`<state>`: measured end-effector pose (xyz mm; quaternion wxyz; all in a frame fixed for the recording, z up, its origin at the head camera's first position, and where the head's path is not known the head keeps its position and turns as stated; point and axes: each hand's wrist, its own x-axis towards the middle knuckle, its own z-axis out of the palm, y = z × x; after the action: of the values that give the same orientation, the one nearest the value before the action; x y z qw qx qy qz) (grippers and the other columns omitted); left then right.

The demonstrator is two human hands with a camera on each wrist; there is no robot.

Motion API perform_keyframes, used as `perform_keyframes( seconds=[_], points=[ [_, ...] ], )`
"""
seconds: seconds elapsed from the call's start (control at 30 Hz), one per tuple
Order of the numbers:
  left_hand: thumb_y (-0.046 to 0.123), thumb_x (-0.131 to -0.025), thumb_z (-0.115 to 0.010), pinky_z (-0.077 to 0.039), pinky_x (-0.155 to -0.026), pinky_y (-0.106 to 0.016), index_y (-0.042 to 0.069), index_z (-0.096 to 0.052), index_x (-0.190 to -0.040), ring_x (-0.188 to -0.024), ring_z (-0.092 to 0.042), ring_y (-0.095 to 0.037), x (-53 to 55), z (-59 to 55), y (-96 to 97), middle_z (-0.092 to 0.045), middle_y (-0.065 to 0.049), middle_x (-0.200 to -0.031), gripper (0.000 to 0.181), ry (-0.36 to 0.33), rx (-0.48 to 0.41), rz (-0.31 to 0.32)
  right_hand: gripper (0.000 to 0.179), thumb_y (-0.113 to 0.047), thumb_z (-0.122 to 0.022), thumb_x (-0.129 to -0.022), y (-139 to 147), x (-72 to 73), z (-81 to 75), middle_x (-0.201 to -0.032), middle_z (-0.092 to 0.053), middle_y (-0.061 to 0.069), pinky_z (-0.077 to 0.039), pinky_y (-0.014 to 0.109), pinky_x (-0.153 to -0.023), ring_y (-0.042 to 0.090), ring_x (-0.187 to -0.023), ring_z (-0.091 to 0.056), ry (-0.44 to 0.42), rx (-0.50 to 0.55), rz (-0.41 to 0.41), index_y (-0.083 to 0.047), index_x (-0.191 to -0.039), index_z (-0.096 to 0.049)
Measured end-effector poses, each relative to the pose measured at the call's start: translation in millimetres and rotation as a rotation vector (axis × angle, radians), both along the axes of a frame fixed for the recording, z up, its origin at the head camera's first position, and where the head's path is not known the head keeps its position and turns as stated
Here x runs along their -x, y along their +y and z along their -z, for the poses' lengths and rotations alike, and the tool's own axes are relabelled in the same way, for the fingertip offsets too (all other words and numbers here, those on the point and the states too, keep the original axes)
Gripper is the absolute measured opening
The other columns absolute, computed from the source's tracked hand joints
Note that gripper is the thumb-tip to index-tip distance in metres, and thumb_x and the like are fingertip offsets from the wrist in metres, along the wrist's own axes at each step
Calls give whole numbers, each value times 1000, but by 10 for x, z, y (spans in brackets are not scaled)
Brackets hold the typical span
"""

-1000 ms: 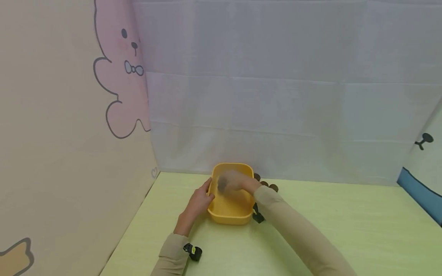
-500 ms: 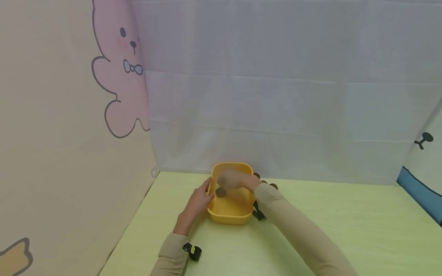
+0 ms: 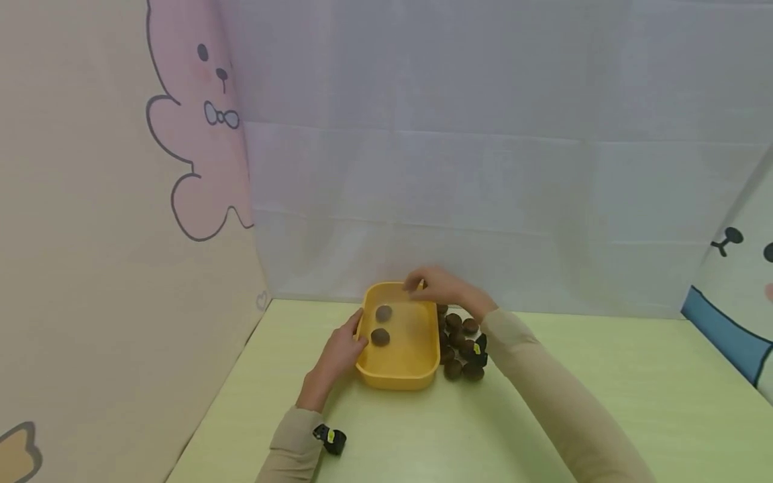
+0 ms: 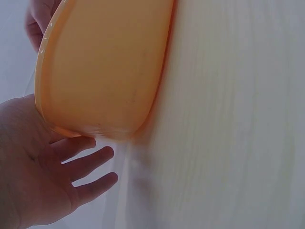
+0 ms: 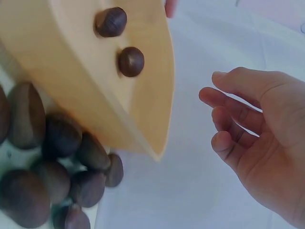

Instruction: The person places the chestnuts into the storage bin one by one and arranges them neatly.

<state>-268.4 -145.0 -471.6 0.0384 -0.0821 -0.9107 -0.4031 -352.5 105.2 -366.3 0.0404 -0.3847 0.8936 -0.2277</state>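
A yellow plastic bin (image 3: 398,382) stands on the table against the back sheet. Two brown chestnuts (image 3: 380,337) lie inside it, to its left; the right wrist view shows a chestnut (image 5: 131,61) and its neighbour more closely. My left hand (image 3: 339,353) grips the bin's left rim, thumb over the edge; in the left wrist view several fingers of the left hand (image 4: 52,167) are spread past the bin's end. My right hand (image 3: 443,285) is above the bin's far right corner. In the right wrist view the right hand (image 5: 271,124) holds nothing, its fingers loosely bent.
Several more chestnuts (image 3: 453,370) are piled on the table against the bin's right side. The pale yellow-green table (image 3: 574,389) extends to the right. A white sheet (image 3: 483,221) hangs behind, and a printed wall (image 3: 121,288) stands on the left.
My right hand has risen out of the bin and moved right, leaving two chestnuts in view inside. The pile at right has come into fuller view. My left hand keeps its grip.
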Motion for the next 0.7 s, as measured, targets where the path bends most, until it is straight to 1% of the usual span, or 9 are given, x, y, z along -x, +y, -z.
perform_keyframes(
  seconds=[0.13, 0.27, 0.33, 0.43, 0.57, 0.7],
  points=[
    [10, -92, -55, -48, -92, -44, 3, -35, -153, -113, -61, -28, -1, 9, 7, -55, -21, -143, 65, 3, 6, -3, 24, -11, -61, -94, 169, -12, -23, -111, -72, 12, -53, 41, -87, 28, -102, -66, -25, 28, 26, -5, -115, -72],
    [10, -90, -54, -48, -87, -42, 3, -35, -153, -103, -60, -27, -8, 14, 0, -56, -22, -141, 66, 0, 5, -3, 25, -12, -61, -94, 299, -30, -1, -110, -73, 13, -54, 40, -84, 27, -98, -66, -36, 37, 44, -3, -116, -72],
    [10, -90, -54, -47, -87, -42, 3, -35, -153, -104, -60, -26, -10, 15, -5, -57, -22, -141, 66, -2, 5, -4, 26, -13, -61, -94, 352, -39, 17, -110, -73, 13, -54, 41, -84, 28, -98, -66, -40, 47, 54, -3, -116, -71],
    [10, -90, -54, -47, -88, -42, 3, -35, -153, -112, -61, -27, -7, 13, -3, -56, -21, -141, 66, -7, 4, -7, 28, -15, -63, -94, 433, -51, 52, -108, -72, 12, -53, 43, -85, 30, -98, -66, -51, 72, 67, -1, -118, -70],
    [10, -91, -54, -48, -90, -44, 3, -35, -153, -126, -58, -33, -5, 8, 4, -55, -22, -142, 66, -4, 6, -6, 28, -15, -63, -94, 555, -48, 129, -107, -72, 13, -54, 41, -82, 29, -95, -65, -62, 95, 82, 1, -116, -69],
    [10, -91, -54, -48, -95, -47, 3, -35, -153, -129, -55, -36, -3, 8, 5, -54, -22, -143, 65, -2, 2, -2, 25, -9, -62, -94, 682, -52, 210, -107, -71, 18, -54, 37, -77, 29, -90, -65, -75, 103, 88, 3, -115, -69]
  ],
)
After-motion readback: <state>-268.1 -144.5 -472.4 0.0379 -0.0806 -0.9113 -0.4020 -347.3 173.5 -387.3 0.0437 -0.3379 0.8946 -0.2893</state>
